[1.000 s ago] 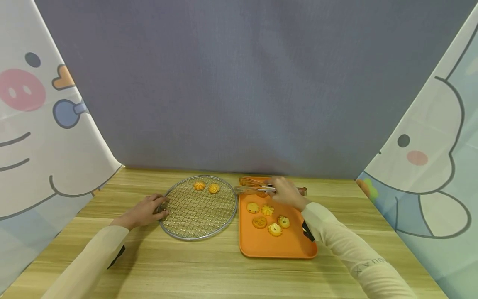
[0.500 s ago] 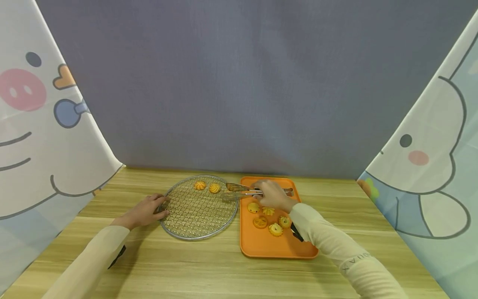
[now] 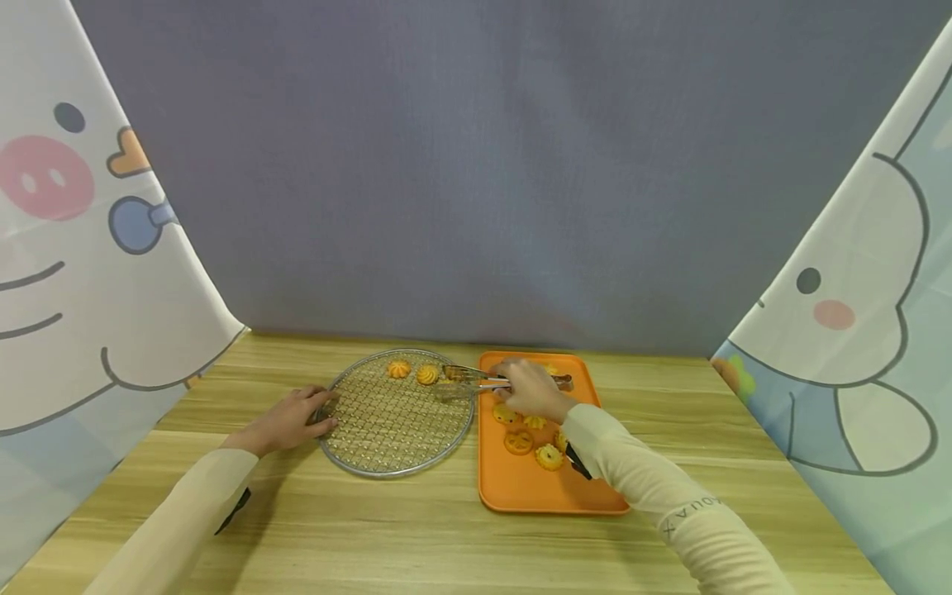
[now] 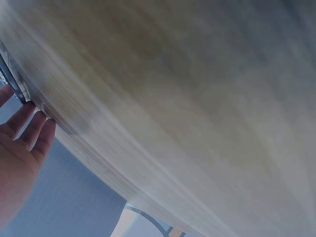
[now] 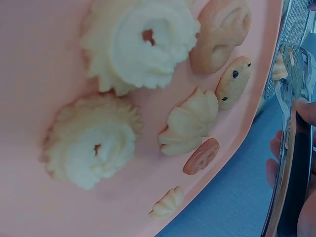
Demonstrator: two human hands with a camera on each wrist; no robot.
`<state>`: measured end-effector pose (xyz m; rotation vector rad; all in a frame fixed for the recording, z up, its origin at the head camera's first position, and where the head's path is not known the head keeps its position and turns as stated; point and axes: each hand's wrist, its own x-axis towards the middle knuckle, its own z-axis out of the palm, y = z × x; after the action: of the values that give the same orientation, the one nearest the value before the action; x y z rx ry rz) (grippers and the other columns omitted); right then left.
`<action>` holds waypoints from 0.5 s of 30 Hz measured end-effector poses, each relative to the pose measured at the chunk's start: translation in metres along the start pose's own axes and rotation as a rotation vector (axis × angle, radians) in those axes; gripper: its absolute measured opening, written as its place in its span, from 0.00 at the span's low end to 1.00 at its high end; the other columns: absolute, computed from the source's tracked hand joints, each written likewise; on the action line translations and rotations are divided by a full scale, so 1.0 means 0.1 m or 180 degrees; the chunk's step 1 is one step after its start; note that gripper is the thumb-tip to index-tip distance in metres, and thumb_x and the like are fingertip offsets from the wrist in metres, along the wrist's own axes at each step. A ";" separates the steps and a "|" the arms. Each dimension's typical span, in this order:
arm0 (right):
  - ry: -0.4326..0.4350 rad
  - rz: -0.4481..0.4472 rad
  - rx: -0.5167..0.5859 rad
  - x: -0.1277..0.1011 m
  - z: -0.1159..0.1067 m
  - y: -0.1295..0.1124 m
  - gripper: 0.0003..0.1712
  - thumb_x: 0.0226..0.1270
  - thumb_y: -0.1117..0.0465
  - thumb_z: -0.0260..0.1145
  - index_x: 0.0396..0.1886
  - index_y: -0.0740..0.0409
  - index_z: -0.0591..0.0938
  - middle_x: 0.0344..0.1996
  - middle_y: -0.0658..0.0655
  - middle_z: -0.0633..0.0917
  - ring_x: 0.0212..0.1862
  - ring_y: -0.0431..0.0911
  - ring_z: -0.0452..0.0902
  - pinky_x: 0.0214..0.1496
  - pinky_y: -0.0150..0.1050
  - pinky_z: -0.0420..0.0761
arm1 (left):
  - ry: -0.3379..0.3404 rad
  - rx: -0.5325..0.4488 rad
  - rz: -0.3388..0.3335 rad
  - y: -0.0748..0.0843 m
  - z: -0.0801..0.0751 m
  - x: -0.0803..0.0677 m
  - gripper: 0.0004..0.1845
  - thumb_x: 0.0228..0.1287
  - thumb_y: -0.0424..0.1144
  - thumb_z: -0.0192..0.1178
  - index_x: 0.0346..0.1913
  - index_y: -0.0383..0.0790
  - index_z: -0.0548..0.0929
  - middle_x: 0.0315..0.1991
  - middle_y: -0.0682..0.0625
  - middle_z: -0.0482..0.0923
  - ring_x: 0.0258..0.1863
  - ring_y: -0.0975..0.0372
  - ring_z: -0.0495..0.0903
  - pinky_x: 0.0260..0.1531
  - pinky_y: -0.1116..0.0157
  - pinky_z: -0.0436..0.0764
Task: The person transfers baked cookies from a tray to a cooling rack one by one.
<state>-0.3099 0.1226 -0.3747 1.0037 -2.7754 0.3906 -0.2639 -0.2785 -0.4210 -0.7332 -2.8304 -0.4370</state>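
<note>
My right hand (image 3: 530,388) grips a pair of tongs (image 5: 291,148) over the back of the orange tray (image 3: 521,493). The tongs' tips reach left above the right edge of the round wire rack (image 3: 387,430). A small pale cookie (image 5: 279,66) shows between the tips in the right wrist view. Two piped cookies, a ridged one (image 3: 398,368) and a swirled one (image 3: 427,374), sit at the rack's back. On the rack's left rim rests my left hand (image 3: 286,420), its fingertips touching the rim with fingers extended.
Several cookies lie on the tray, among them a cream-topped one (image 3: 549,457), a pretzel-shaped one (image 3: 518,442) and a speckled one (image 3: 504,412). Rack and tray stand close side by side on the wooden table (image 3: 372,529). A grey cloth wall (image 3: 476,207) rises behind.
My right hand has moved left with the tongs, whose tips have passed from the tray's left edge to over the rack. The left hand has stayed on the rim.
</note>
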 end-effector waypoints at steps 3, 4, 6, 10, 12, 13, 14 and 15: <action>0.0024 -0.0015 -0.0019 0.00 0.01 0.01 0.19 0.58 0.66 0.62 0.51 0.58 0.79 0.46 0.55 0.83 0.40 0.46 0.81 0.30 0.33 0.76 | -0.0006 -0.0001 -0.0014 0.01 -0.01 0.00 0.23 0.59 0.44 0.60 0.54 0.34 0.75 0.50 0.33 0.73 0.47 0.37 0.72 0.45 0.41 0.71; 0.0032 -0.0020 -0.0025 0.00 0.02 0.01 0.19 0.58 0.66 0.63 0.51 0.58 0.79 0.46 0.55 0.83 0.39 0.46 0.81 0.30 0.32 0.76 | -0.0009 0.0005 -0.0020 0.01 -0.01 0.00 0.23 0.59 0.44 0.60 0.54 0.34 0.75 0.50 0.33 0.73 0.48 0.37 0.72 0.45 0.41 0.71; 0.0036 -0.0031 -0.0013 0.00 0.02 0.01 0.19 0.58 0.66 0.63 0.51 0.58 0.79 0.46 0.55 0.83 0.39 0.46 0.81 0.29 0.32 0.75 | -0.0023 0.0014 -0.0033 0.01 -0.01 0.00 0.23 0.60 0.44 0.60 0.55 0.34 0.75 0.50 0.33 0.73 0.48 0.37 0.72 0.45 0.41 0.71; 0.0007 0.0022 0.0073 -0.01 0.00 0.02 0.19 0.59 0.66 0.61 0.52 0.57 0.79 0.47 0.55 0.82 0.36 0.44 0.81 0.24 0.30 0.70 | -0.0012 0.0048 -0.0032 0.00 0.00 0.01 0.23 0.59 0.45 0.60 0.54 0.34 0.75 0.50 0.33 0.73 0.47 0.37 0.72 0.45 0.41 0.71; -0.0017 0.0077 0.0155 -0.01 -0.02 0.02 0.20 0.59 0.66 0.61 0.53 0.58 0.78 0.49 0.56 0.82 0.30 0.41 0.79 0.19 0.29 0.65 | -0.0004 0.0050 -0.0027 0.00 0.01 0.01 0.23 0.59 0.45 0.60 0.54 0.34 0.75 0.49 0.33 0.73 0.47 0.37 0.72 0.45 0.41 0.71; -0.0023 0.0101 0.0181 -0.02 -0.03 0.02 0.20 0.60 0.65 0.61 0.53 0.57 0.78 0.49 0.56 0.82 0.27 0.40 0.78 0.17 0.29 0.62 | 0.0000 0.0048 -0.0025 0.00 0.01 0.01 0.23 0.59 0.45 0.60 0.54 0.34 0.75 0.49 0.33 0.73 0.47 0.37 0.72 0.45 0.41 0.71; -0.0027 0.0120 0.0190 -0.02 -0.05 0.02 0.20 0.60 0.65 0.61 0.53 0.57 0.78 0.49 0.55 0.82 0.23 0.40 0.76 0.16 0.29 0.60 | 0.0001 0.0047 -0.0022 -0.01 0.01 0.01 0.23 0.59 0.45 0.60 0.54 0.34 0.75 0.49 0.33 0.73 0.47 0.37 0.72 0.45 0.41 0.71; -0.0034 0.0141 0.0186 -0.03 -0.06 0.02 0.20 0.60 0.64 0.61 0.54 0.57 0.78 0.49 0.55 0.82 0.21 0.38 0.73 0.15 0.29 0.58 | -0.0004 0.0041 -0.0023 -0.01 0.01 0.01 0.23 0.59 0.45 0.60 0.54 0.34 0.75 0.49 0.33 0.73 0.47 0.37 0.72 0.45 0.41 0.71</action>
<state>-0.3085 0.1275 -0.3697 0.9608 -2.8153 0.4764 -0.2653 -0.2782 -0.4221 -0.7213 -2.8353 -0.4190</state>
